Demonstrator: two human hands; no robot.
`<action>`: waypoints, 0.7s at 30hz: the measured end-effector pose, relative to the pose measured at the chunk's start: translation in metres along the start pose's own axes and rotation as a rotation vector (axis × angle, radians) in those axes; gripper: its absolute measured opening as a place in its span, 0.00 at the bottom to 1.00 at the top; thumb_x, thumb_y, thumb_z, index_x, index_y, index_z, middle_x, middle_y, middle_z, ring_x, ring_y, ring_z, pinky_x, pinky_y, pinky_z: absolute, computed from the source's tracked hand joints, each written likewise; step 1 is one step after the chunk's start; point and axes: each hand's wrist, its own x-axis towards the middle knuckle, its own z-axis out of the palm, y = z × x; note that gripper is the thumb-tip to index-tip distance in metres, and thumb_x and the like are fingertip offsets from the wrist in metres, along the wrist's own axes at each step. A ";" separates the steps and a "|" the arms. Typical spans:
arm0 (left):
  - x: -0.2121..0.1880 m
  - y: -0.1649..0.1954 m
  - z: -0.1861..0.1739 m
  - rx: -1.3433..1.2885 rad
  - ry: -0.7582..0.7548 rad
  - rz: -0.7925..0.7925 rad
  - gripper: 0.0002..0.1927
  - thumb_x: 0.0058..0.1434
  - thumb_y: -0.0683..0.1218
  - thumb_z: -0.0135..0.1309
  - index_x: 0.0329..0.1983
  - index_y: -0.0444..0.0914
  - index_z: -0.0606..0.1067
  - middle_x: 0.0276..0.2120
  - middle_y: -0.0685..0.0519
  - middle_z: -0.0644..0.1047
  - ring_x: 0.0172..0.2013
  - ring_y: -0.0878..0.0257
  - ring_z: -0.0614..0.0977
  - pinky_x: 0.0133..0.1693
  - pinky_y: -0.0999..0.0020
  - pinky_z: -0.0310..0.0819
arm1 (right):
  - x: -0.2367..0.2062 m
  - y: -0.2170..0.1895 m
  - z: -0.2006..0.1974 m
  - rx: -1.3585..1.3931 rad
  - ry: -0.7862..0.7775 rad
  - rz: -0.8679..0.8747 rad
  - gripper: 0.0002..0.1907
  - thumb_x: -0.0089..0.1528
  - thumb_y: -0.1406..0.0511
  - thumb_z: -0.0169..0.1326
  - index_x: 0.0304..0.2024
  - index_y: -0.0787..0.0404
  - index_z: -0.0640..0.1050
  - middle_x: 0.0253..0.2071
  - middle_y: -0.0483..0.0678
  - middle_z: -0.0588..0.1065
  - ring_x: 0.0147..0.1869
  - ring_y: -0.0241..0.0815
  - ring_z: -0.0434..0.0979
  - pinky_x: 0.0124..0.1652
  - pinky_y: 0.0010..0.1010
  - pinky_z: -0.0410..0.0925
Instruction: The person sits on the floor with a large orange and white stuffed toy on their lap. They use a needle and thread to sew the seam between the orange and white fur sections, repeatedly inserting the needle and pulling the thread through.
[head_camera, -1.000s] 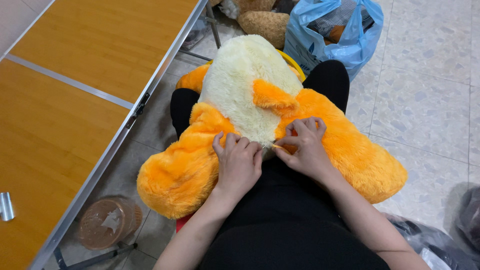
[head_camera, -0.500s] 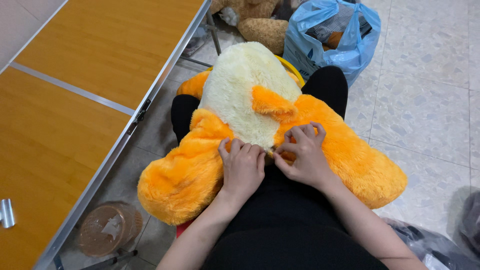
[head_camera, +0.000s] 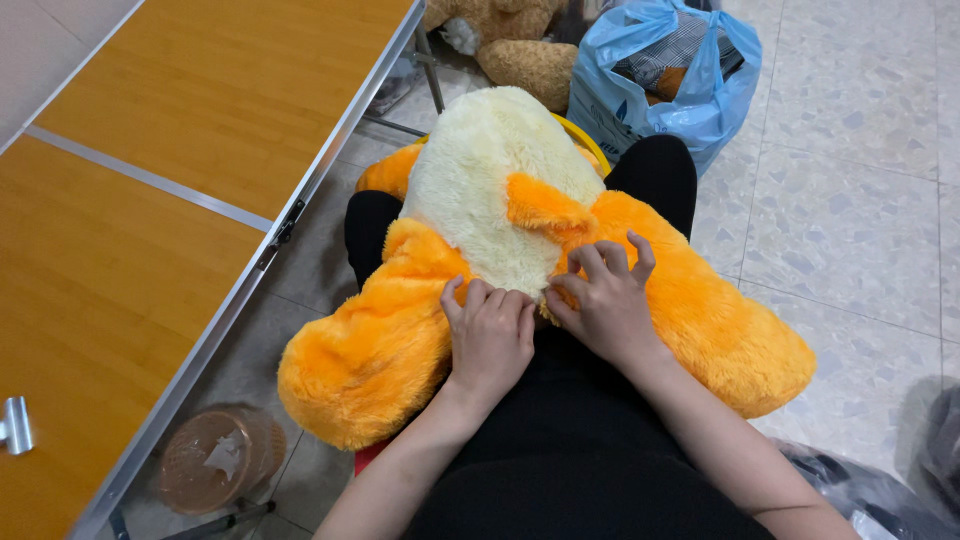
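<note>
Your left hand (head_camera: 492, 335) has slid closer to your right hand (head_camera: 605, 300), and both hands' fingers pinch the orange plush toy (head_camera: 470, 200) at its seam.

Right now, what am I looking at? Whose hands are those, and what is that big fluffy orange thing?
The picture comes from a small camera worn on a person's head, so you look down just as they do. There is no machine here, only two bare hands. The person sits with a large plush toy on their lap; it is orange with a cream middle. Their left hand presses on the toy's lower edge, and their right hand rests beside it, fingers curled into the fur at the same spot. Whether anything small is pinched there is too hard to see. To the left stands a wooden folding table. On the tiled floor behind are a blue plastic bag and a brown plush toy. Under the table sits a see-through tub.
</note>
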 end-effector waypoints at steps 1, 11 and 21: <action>0.001 0.000 0.000 -0.002 0.006 0.003 0.03 0.60 0.44 0.58 0.32 0.39 0.80 0.30 0.54 0.79 0.43 0.55 0.75 0.62 0.41 0.52 | 0.000 0.001 0.000 0.018 0.003 0.004 0.07 0.56 0.57 0.64 0.31 0.51 0.83 0.41 0.42 0.72 0.57 0.47 0.69 0.68 0.56 0.44; 0.001 0.003 -0.007 -0.019 0.071 0.023 0.03 0.60 0.44 0.59 0.34 0.40 0.80 0.31 0.54 0.79 0.43 0.56 0.75 0.60 0.44 0.55 | 0.003 -0.001 -0.005 0.169 0.011 0.075 0.08 0.54 0.59 0.66 0.30 0.55 0.83 0.39 0.44 0.73 0.53 0.48 0.70 0.66 0.54 0.47; -0.005 -0.003 -0.001 -0.026 0.106 0.036 0.03 0.60 0.44 0.60 0.34 0.40 0.80 0.32 0.55 0.80 0.43 0.56 0.75 0.56 0.48 0.57 | -0.002 -0.003 0.001 0.323 -0.058 0.118 0.07 0.52 0.61 0.67 0.28 0.56 0.85 0.38 0.45 0.73 0.51 0.46 0.70 0.64 0.53 0.49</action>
